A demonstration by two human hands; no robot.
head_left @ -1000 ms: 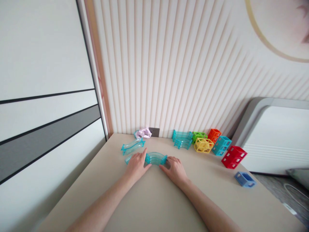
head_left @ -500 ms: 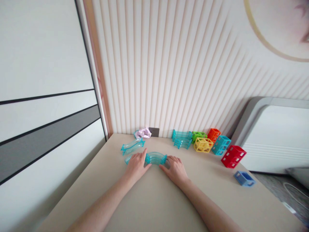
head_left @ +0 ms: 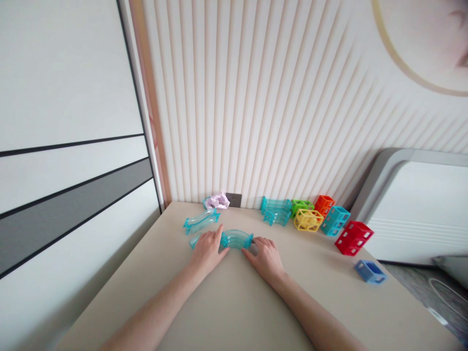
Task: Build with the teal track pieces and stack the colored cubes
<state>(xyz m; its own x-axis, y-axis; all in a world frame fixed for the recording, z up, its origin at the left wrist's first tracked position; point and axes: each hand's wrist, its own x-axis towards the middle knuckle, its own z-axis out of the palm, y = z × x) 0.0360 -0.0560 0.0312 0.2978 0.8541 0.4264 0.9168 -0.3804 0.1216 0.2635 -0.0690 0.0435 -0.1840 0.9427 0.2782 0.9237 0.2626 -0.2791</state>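
Between my hands lies a curved, see-through teal marble-run tube (head_left: 237, 239), its bend pointing away from me. My left hand (head_left: 207, 248) grips its left end, index finger behind and thumb in front. Under that hand, a second clear teal piece (head_left: 193, 241) pokes out to the left, mostly covered; whether the two are joined I cannot tell. At the right end of the curved tube, my right hand (head_left: 266, 256) holds the flange between thumb and fingers.
More teal tubes (head_left: 202, 221) lie behind my left hand, near crumpled lilac paper (head_left: 217, 201). Teal track pieces (head_left: 277, 217) sit by the wall. Rightward stand yellow (head_left: 307, 220), green, orange, teal and red (head_left: 354, 238) frame blocks, with a blue block (head_left: 370, 271) near the table's right edge.
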